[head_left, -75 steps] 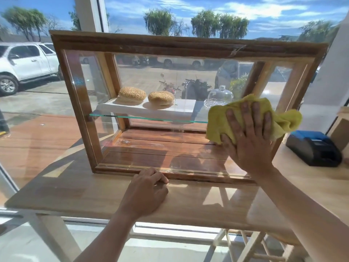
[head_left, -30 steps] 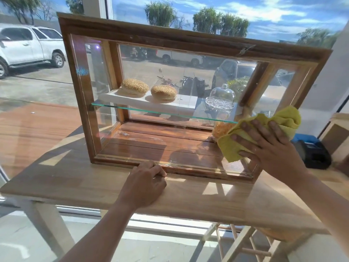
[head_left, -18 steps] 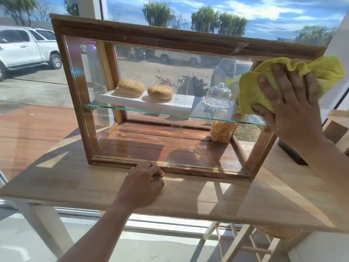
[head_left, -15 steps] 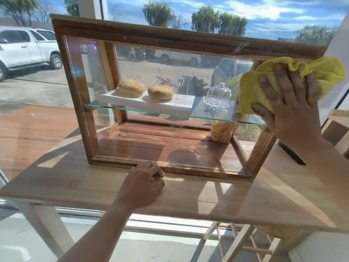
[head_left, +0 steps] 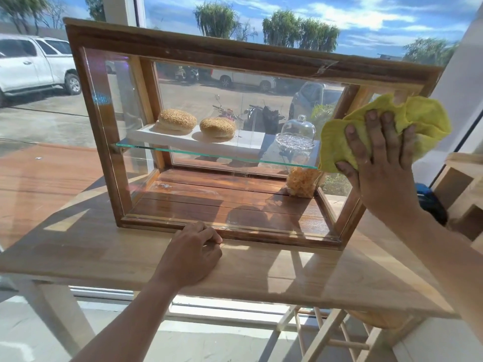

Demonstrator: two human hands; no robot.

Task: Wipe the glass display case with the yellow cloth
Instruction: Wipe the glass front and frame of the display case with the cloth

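A wood-framed glass display case [head_left: 235, 54] stands on a wooden table [head_left: 261, 273]. My right hand [head_left: 384, 168] presses the crumpled yellow cloth [head_left: 423, 118] flat against the case's right side, near the upper right corner. My left hand [head_left: 190, 253] rests on the table with loosely curled fingers touching the case's bottom front rail. Inside, two sesame buns [head_left: 196, 124] lie on a white tray above a glass shelf [head_left: 209, 154].
A glass dome [head_left: 296, 131] sits on the shelf, with a jar of yellow snack [head_left: 303, 181] below it. A dark device [head_left: 431, 202] and a wooden stand [head_left: 462, 184] lie right of the case. A large window is behind; a stool frame [head_left: 326, 335] stands under the table.
My right hand with the cloth rose from the case's lower right to its upper right corner, then slid slightly down. The left hand stayed on the bottom rail.
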